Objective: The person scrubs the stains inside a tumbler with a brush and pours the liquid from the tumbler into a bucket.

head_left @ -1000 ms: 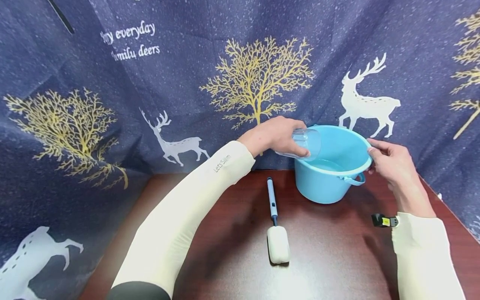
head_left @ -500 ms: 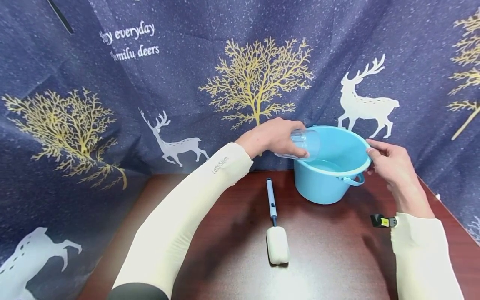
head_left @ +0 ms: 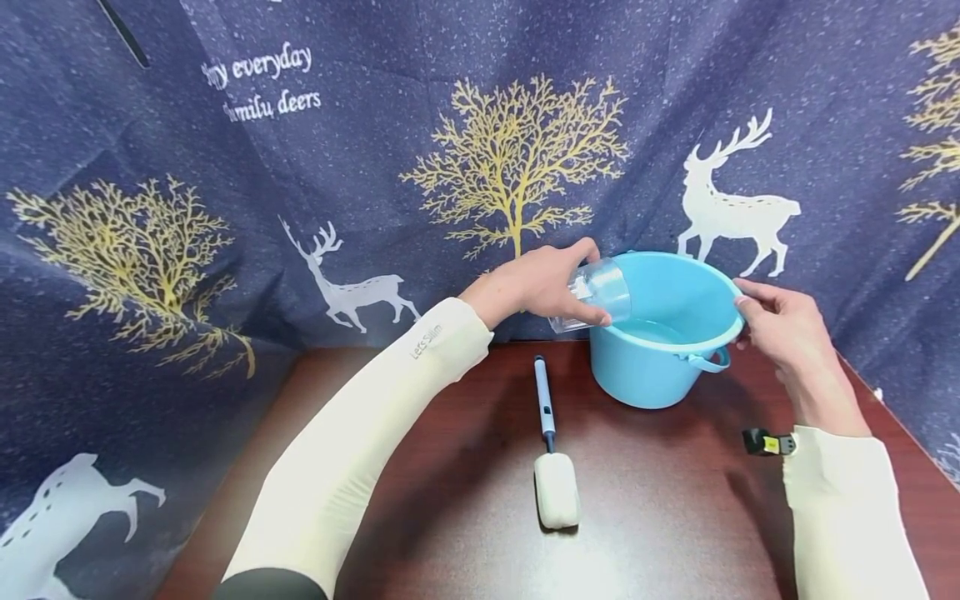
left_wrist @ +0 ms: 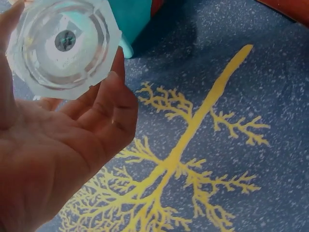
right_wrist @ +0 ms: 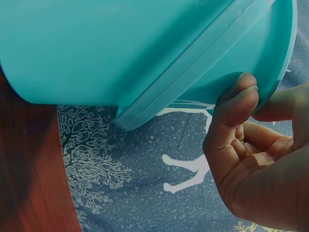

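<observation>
A clear glass cup [head_left: 606, 287] lies tipped over the left rim of the light blue bucket [head_left: 647, 375], its mouth toward the inside. My left hand [head_left: 551, 282] grips it around the side. In the left wrist view the cup's faceted base [left_wrist: 65, 48] faces the camera, with fingers and thumb around it. My right hand [head_left: 787, 329] pinches the bucket's right rim; the right wrist view has the hand [right_wrist: 260, 154] with its fingertips against the bucket wall [right_wrist: 87, 53]. Some clear liquid [head_left: 652, 331] appears to lie at the bucket's bottom.
A sponge brush [head_left: 557, 490] with a blue handle [head_left: 543, 396] lies on the dark red wooden table [head_left: 660, 500], in front of the bucket. A navy cloth [head_left: 375, 167] printed with deer and trees hangs behind.
My left hand has drawn slightly left and down with the cup, so less of the cup reaches over the bucket. The right hand and bucket stay put.
</observation>
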Demonstrator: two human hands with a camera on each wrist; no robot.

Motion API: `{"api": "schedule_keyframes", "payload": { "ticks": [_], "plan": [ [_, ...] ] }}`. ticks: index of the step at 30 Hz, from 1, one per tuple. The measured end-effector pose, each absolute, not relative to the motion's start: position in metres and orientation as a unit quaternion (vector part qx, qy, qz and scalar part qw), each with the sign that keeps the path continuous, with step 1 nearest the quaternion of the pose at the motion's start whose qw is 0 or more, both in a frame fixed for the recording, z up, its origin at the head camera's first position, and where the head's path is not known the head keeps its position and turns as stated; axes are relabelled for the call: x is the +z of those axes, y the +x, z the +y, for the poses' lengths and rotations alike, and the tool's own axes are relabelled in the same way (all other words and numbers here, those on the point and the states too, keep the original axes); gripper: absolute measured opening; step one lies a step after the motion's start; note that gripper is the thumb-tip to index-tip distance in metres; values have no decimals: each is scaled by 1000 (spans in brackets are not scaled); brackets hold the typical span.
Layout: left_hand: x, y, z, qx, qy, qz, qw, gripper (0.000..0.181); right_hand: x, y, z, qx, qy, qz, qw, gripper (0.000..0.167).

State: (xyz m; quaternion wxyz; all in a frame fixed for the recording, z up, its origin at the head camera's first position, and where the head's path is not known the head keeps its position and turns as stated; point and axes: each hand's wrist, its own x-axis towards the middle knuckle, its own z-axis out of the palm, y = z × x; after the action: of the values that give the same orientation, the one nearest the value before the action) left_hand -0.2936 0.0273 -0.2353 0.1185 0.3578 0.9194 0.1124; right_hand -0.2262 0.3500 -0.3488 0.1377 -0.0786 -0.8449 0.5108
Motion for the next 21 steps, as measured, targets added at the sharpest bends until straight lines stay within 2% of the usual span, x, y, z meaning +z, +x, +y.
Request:
{"api": "schedule_keyframes", "payload": {
  "ticks": [12, 21],
  "plan": [
    [-253, -286, 16, 198, 336, 915, 99, 80, -349, -227, 349, 503, -84, -849, 135, 52],
    [-278, -282, 5, 271, 318, 906, 70, 83, -349, -227, 349, 504, -84, -849, 136, 52]
  ]
}}
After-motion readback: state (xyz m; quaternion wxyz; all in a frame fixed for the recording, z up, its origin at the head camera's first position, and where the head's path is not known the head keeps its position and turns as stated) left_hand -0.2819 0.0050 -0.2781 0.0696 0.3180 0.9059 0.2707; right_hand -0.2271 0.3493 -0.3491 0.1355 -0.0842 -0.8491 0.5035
